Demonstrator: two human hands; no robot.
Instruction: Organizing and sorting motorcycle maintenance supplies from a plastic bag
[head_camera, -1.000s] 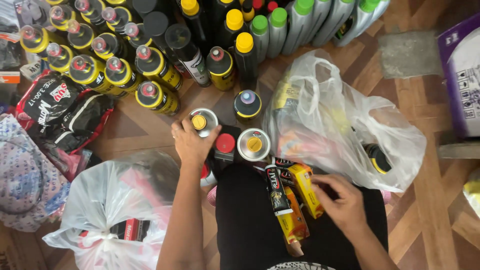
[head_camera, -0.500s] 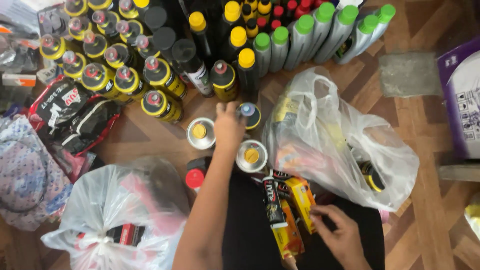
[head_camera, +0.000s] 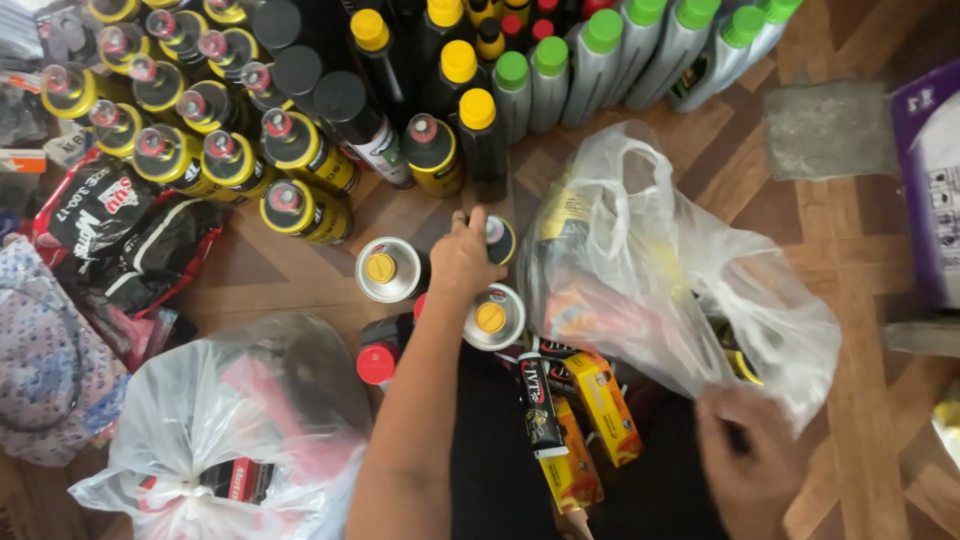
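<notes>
Reaching over the wooden floor (head_camera: 800, 240), the left hand (head_camera: 462, 258) closes its fingers (head_camera: 470, 222) on a black can (head_camera: 497, 238) standing beside the clear bag (head_camera: 670, 290). The right hand (head_camera: 745, 465), blurred, rests near that bag's edge; its finger position cannot be told. Two silver-topped cans (head_camera: 388, 269) flank the left wrist.

Right hand (head_camera: 750, 465) at 5 o'clock: motion-blurred, fingers unreadable, grip cannot be told. Left hand (head_camera: 462, 255) covers most of a black can (head_camera: 500, 238). Clear bag (head_camera: 680, 290) at 3 o'clock veils its contents. Purple box (head_camera: 930, 190) cut by right edge. Green-capped bottles (head_camera: 640, 40) cropped at 12 o'clock.
</notes>
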